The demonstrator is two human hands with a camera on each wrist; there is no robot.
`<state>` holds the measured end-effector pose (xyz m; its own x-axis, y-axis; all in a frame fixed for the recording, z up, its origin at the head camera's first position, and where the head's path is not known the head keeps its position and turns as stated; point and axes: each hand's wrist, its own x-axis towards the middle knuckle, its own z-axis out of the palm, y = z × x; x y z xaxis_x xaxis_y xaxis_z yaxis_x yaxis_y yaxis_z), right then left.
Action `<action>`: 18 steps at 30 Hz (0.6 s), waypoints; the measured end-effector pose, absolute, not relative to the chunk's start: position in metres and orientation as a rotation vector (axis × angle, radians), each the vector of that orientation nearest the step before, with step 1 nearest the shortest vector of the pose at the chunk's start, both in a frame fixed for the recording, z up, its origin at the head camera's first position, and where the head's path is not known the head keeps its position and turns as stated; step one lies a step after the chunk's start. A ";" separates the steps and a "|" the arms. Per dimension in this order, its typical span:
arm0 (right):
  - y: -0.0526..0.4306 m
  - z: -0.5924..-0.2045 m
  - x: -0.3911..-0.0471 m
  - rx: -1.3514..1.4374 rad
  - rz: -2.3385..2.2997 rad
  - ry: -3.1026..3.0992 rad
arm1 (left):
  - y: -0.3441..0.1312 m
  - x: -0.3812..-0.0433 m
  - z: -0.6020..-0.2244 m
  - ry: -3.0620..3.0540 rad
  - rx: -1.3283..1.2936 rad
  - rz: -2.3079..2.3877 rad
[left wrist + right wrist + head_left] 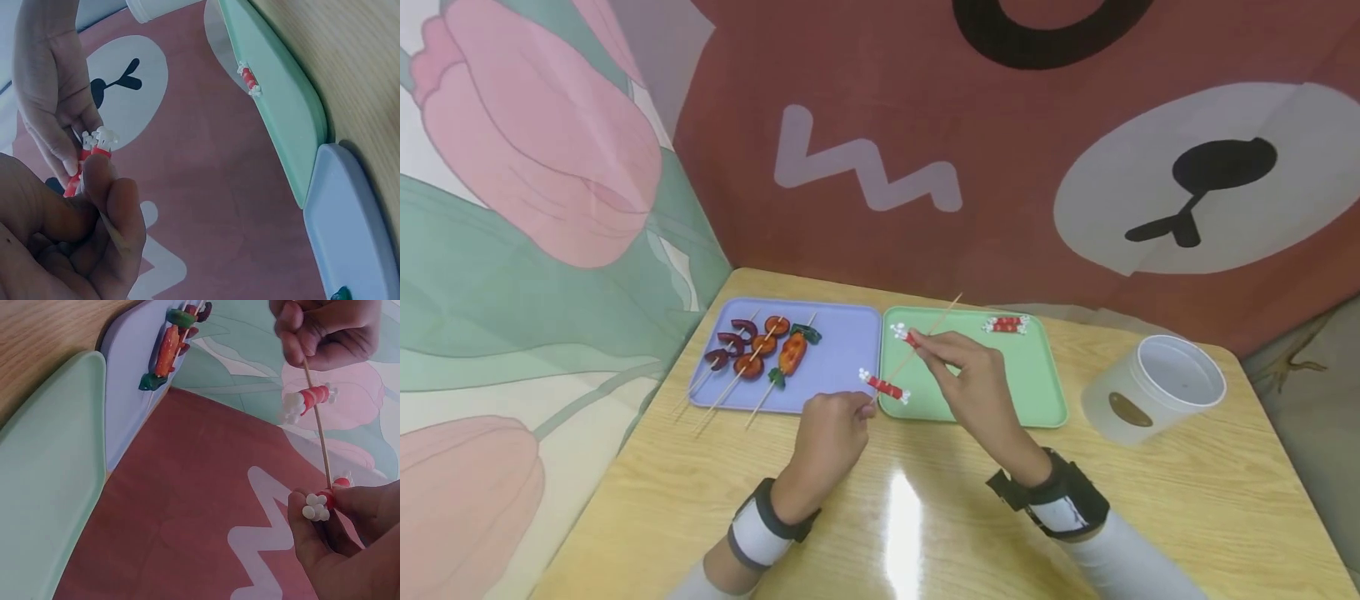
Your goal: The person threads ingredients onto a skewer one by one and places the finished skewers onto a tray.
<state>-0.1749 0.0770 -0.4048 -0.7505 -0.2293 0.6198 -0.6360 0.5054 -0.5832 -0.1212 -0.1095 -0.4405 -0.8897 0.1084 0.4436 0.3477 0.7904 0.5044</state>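
My left hand (831,435) pinches the lower end of a thin wooden skewer (948,310), which slants up to the right. Just above those fingers, a red piece with knobbly white ends (887,388) sits crosswise on the skewer. Farther up, the thumb and fingers of my right hand (976,379) pinch a second such red piece (321,503) at the skewer. The stick's tip shows beyond that hand in the head view. Fingers hide whether the stick runs through this piece. In the left wrist view my left hand (81,231) partly covers both red pieces.
A purple tray (842,333) at left holds several toy food skewers (748,365), their sticks jutting over its front edge. Beside it lies a green tray (1037,375) with red pieces (1006,325) near its back edge. A translucent cup (1120,408) stands right; a painted wall (880,250) rises behind.
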 end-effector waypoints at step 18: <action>0.069 -0.417 -0.171 0.714 1.239 -2.263 | -0.102 -0.125 -0.431 -2.603 -0.367 -0.758</action>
<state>-0.1709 0.0694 -0.4166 -0.7596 -0.2196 0.6122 -0.6341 0.4597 -0.6218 -0.1252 -0.1020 -0.4310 -0.8842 0.1353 0.4471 0.3541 0.8184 0.4526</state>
